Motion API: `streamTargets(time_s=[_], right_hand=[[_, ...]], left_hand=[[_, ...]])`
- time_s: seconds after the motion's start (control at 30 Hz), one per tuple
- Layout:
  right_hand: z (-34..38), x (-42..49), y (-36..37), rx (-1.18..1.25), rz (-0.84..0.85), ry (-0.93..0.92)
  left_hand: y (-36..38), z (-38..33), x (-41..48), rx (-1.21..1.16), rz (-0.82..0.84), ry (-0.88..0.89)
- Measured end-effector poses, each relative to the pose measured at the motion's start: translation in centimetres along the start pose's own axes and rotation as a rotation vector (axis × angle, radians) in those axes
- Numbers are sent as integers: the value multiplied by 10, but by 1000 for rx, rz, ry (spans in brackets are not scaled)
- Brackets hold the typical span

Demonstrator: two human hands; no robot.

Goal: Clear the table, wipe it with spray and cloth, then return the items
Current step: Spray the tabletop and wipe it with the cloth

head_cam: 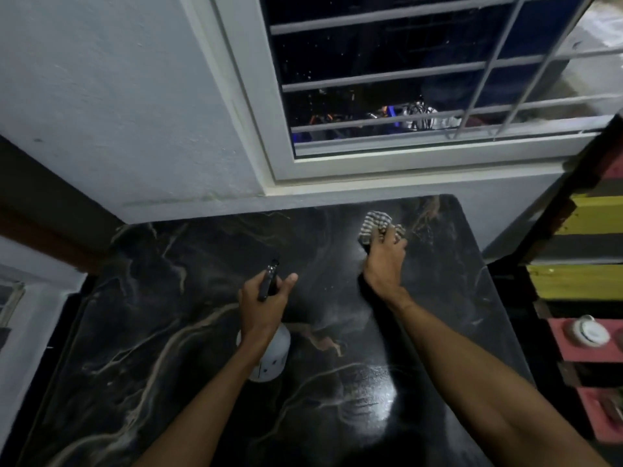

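I had the table point(161, 332) bare of items and was in the wiping step, so the risks were mostly about reach and wet stone. The striped cloth point(377, 225) sat bunched at the table's far edge, just below the window point(421, 96), and my right hand point(384, 264) pressed down on it with fingers curled closed over the fabric. A push any further that way could have run the cloth off the far edge or jammed my knuckles into the wall; I judged the glossy wet patch toward the table's near side likely to smear if I missed it. My right arm was stretched long and nearly straight across the table, wrist bent down.

My left hand point(264, 305) gripped the spray bottle point(269, 355) around its neck above the middle of the table, forefinger lifted off the black trigger, nozzle aimed toward the window. With the white body hanging under my palm, a loose hold might have let it tip or drip.
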State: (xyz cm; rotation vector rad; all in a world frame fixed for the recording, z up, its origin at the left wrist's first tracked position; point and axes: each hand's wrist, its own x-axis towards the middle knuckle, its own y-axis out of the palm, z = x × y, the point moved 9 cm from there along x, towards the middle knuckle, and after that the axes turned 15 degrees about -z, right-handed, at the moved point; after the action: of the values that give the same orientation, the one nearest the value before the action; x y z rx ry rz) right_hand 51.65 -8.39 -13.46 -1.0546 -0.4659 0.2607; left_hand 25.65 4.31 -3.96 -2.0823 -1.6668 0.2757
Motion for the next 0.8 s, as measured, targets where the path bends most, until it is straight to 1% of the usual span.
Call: streamTargets(time_s=[0.07,0.1,0.13,0.2,0.23,0.27,0.33,0.37,0.4,0.43,0.47,0.53,0.57,0.6,0.63,0.67,0.7,0.73,0.8], right_hand=[[57,-9,20,59,71,-281],[81,-7,27,83,108,-355],[95,1,32,93,117,-341],[112,9,42,117,119,-232],[132,-10,51,145,150,-294],[158,-46,58,172,194,-454],[200,-148,59,216,374,-880],[199,-184,53,228,447,-1009],[188,-194,42,247,467,-1050],[176,-183,31,244,409,-999],[152,-157,22,215,312,-841],[78,-97,3,55,107,-343],[42,-83,-10,-13,54,-125],[29,-87,-19,-48,33,-19],[40,-104,-22,-36,43,-29],[66,-130,-22,-2,67,-118],[99,-165,-17,69,115,-258],[131,-209,-13,142,203,-423],[172,-280,-5,174,379,-736]], left_hand=[[-14,10,0,25,-24,-11],[-24,15,2,28,-49,-12],[-34,19,3,25,-68,-12],[-56,25,7,26,-114,-5],[-69,30,7,34,-138,-7],[-83,35,7,43,-152,-4],[-107,43,4,47,-168,16],[-113,47,1,45,-170,8],[-117,50,-1,22,-167,-13],[-122,52,-4,-22,-162,-39],[-126,54,-6,-49,-143,-51],[-130,61,-12,-58,-106,-38],[-133,64,-18,-62,-102,-29],[-139,65,-23,-65,-110,-30],[-143,69,-28,-74,-113,-46],[-146,73,-31,-86,-102,-67],[-148,78,-34,-91,-82,-84],[-152,82,-39,-89,-57,-90],[-161,90,-45,-83,-26,-110]])
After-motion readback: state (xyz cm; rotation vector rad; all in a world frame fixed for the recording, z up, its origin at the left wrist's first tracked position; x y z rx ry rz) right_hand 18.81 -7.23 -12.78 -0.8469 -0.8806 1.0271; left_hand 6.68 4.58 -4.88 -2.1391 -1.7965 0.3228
